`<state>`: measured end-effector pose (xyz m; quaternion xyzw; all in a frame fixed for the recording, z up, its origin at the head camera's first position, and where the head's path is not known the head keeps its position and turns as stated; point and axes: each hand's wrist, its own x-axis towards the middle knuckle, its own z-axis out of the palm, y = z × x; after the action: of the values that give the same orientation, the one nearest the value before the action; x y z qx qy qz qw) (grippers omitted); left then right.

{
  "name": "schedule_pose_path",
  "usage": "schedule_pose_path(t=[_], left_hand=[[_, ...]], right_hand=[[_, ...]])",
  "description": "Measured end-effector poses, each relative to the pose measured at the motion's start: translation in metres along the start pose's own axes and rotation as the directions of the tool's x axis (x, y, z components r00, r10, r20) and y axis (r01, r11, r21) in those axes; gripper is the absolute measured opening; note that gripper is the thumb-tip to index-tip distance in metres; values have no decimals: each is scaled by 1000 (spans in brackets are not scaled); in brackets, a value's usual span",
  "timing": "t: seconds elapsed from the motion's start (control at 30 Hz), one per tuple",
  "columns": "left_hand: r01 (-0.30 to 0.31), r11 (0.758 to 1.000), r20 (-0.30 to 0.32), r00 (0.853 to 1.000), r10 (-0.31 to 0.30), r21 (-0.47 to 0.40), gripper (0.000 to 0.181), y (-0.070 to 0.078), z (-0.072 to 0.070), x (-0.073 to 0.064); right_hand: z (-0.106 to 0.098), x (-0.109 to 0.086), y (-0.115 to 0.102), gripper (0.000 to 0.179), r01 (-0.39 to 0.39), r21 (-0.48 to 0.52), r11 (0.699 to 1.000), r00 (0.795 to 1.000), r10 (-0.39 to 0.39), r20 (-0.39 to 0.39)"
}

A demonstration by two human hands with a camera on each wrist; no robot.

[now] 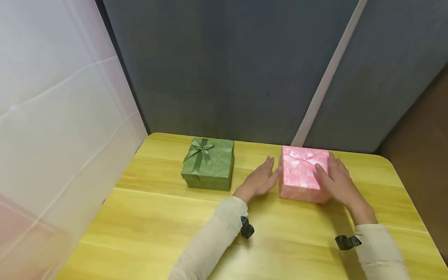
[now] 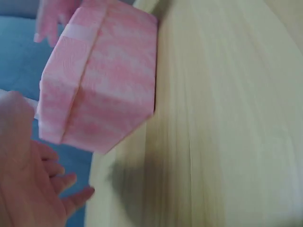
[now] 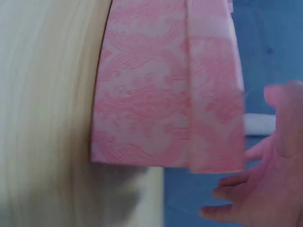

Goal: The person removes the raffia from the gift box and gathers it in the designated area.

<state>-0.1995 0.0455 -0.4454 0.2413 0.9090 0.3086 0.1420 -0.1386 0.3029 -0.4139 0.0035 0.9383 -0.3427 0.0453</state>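
Observation:
A pink gift box (image 1: 300,182) with a ribbon bow on its lid sits on the yellow wooden table near the back right. To its left is my left hand (image 1: 258,182), fingers extended; the left wrist view shows this hand (image 2: 31,179) apart from the box (image 2: 113,61). On the other side, my right hand (image 1: 338,181) is by the box's right side, thumb over the lid's edge. In the right wrist view its fingers look spread and relaxed beside the box (image 3: 142,94). Whether the right hand touches the box cannot be told.
A green gift box (image 1: 208,165) with a green bow stands to the left of my left hand. The table (image 1: 147,225) has rounded back corners and meets a dark grey panel (image 1: 217,70) behind. A white sheet (image 1: 63,97) hangs at the left.

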Motion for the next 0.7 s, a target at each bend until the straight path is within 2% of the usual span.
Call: schedule_pose_path(t=[0.03, 0.1, 0.17, 0.23, 0.37, 0.43, 0.53, 0.7], left_hand=[[-2, 996, 3, 1000, 3, -86, 72, 2, 3, 4], [4, 971, 3, 1000, -4, -238, 68, 6, 8, 10], [26, 934, -18, 999, -35, -356, 66, 11, 12, 13], [44, 892, -69, 994, -84, -450, 61, 16, 15, 14], [44, 815, -196, 962, -191, -578, 45, 25, 16, 15], [45, 791, -225, 948, -227, -610, 38, 29, 14, 18], [79, 776, -213, 940, -267, -626, 36, 33, 12, 20], [90, 785, -216, 937, -275, -612, 35, 37, 10, 21]], right_hand=[[1, 3, 4, 91, -30, 58, 998, 999, 29, 17], [5, 8, 10, 91, -88, 163, 983, 996, 82, 42], [8, 12, 12, 92, -125, 237, 963, 992, 116, 49], [12, 13, 12, 93, -140, 271, 952, 990, 135, 37], [15, 13, 9, 94, -154, 295, 943, 986, 166, -17], [14, 13, 8, 93, -162, 305, 938, 983, 182, -37], [10, 13, 7, 91, -177, 314, 933, 979, 200, -44], [7, 14, 7, 90, -195, 303, 933, 975, 218, -45]])
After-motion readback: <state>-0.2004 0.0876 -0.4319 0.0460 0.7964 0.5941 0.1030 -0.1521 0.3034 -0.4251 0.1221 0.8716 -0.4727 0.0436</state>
